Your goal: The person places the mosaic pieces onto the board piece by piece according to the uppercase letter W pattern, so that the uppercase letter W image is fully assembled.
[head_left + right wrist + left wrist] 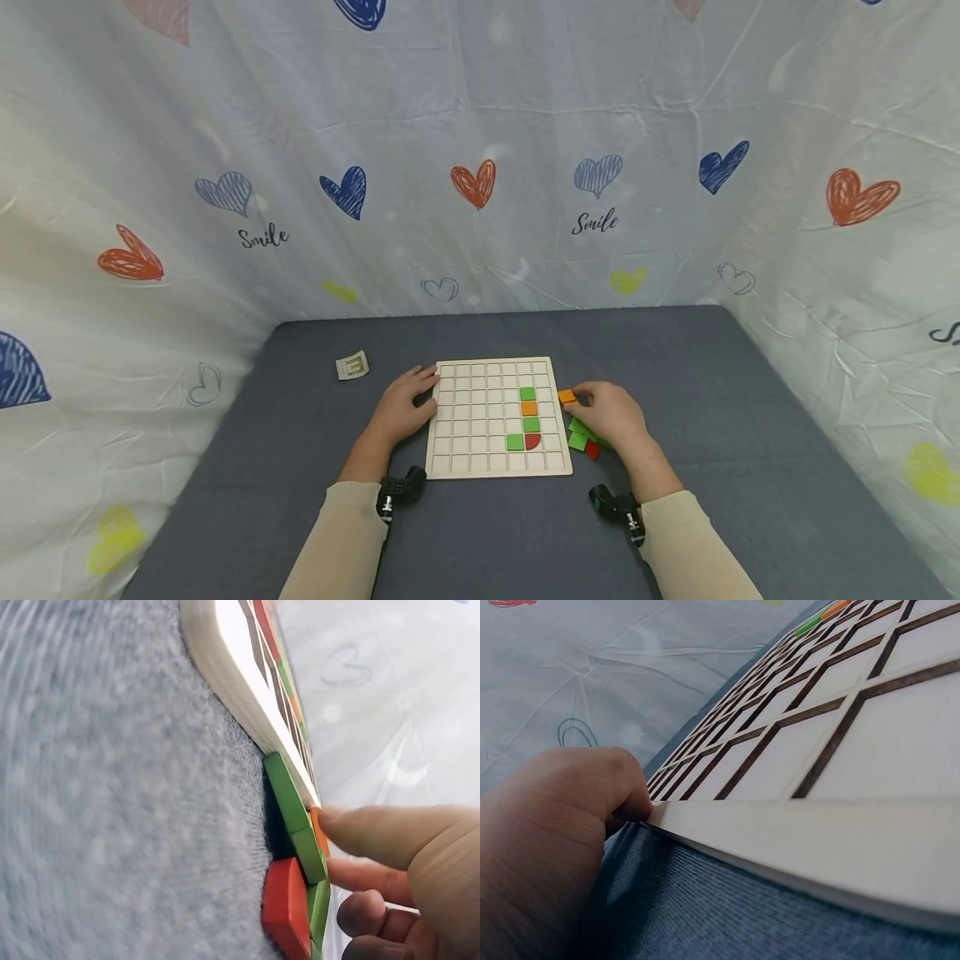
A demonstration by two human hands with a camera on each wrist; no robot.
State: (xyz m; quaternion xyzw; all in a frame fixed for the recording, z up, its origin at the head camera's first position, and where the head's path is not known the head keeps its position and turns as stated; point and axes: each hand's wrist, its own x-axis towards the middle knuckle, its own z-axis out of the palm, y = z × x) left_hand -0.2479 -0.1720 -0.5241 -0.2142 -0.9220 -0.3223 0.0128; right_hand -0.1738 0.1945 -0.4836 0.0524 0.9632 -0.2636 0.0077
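Observation:
A light wooden grid board (480, 468) lies on the dark table, with green, orange and red tiles in some of its right-hand cells. My left hand (405, 407) rests against the board's left edge, its thumb and fingertips right at the rim; the left wrist view shows that hand (562, 810) beside the frame. Off the right edge, my right hand (613, 412) pinches an orange tile (566, 396) between thumb and index finger. Just below it, loose green tiles (577, 440) and a red tile (592, 451) are heaped, partly hidden by the hand.
A small printed paper (352, 365) lies at the table's back left. White cloth with printed hearts (474, 183) hangs behind and at both sides of the grey table (495, 542).

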